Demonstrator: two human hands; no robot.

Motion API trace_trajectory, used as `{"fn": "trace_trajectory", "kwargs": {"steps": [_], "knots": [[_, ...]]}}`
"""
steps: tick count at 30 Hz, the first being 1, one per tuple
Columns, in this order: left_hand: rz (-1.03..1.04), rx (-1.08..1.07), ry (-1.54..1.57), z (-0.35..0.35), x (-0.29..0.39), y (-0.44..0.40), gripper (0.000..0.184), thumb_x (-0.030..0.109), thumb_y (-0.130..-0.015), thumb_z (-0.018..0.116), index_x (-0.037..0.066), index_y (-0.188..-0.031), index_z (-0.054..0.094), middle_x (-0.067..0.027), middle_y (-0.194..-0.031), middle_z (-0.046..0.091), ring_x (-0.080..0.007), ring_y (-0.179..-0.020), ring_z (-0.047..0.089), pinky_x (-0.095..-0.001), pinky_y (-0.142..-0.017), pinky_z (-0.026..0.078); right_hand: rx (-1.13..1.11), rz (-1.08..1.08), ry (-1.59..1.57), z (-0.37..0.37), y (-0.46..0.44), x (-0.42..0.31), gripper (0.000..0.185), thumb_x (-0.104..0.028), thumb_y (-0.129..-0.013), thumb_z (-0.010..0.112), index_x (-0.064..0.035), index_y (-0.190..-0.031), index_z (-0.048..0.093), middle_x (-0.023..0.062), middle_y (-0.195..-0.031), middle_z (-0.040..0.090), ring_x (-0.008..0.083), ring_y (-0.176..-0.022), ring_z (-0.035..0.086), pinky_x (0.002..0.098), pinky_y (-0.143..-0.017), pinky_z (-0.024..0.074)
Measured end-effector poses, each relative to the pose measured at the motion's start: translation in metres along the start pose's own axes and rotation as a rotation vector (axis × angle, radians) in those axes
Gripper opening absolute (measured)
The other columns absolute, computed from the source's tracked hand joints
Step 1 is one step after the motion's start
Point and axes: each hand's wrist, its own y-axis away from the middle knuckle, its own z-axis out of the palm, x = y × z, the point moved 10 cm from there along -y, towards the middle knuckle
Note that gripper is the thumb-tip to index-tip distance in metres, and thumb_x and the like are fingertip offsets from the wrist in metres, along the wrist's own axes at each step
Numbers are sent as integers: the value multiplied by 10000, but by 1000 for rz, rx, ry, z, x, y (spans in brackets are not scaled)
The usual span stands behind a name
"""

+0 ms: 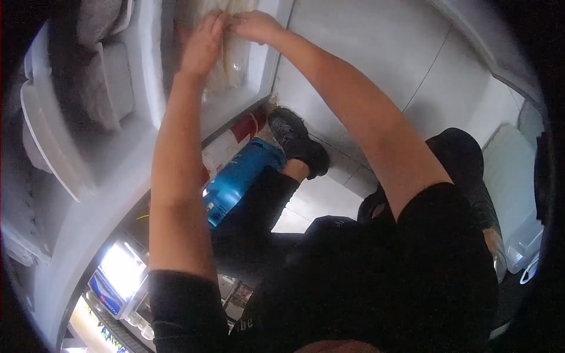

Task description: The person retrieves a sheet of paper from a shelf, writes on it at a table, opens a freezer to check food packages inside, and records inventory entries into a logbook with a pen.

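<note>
**Low Beside a Frosted Cabinet (152, 65)**

The white-walled cabinet is filling the left side, its dividers keeping pale, bulky packs (105, 82) apart, probably so each lot is staying easy to get at; frost or blur is hiding what they are. A pale tiled floor (347, 76) is spreading to the right.

Both the left arm (179, 182) and the right arm (365, 112) are stretching out nearly straight, likely because the far compartment is lying at the limit of a low-seated or squatting body. A blue cylinder (244, 176) is lying beside the leg, and a dark shoe (289, 135) is resting just past its end, presumably bracing the lean.

The pale, clear-wrapped pack (233, 65) is lying inside that compartment, directly under the hands. The left hand (205, 46) is covering its left part, fingers lying close together, seemingly steadying it. The right hand (256, 26) is meeting it from the other side, fingers bunching near the left fingertips. Whether either is actually clamping the wrap, I cannot tell.
</note>
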Motion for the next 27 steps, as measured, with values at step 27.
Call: {"fn": "trace_trajectory", "kwargs": {"steps": [27], "knots": [[-470, 227, 26, -40, 42, 86, 691, 234, -777, 675, -27, -1331, 356, -205, -1374, 423, -353, -1320, 379, -615, -1037, 296, 284, -261, 211, -34, 44, -69, 256, -147, -842, 526, -128, -1021, 708, 171, -1043, 642, 369, -953, 624, 448, -848, 496]]}}
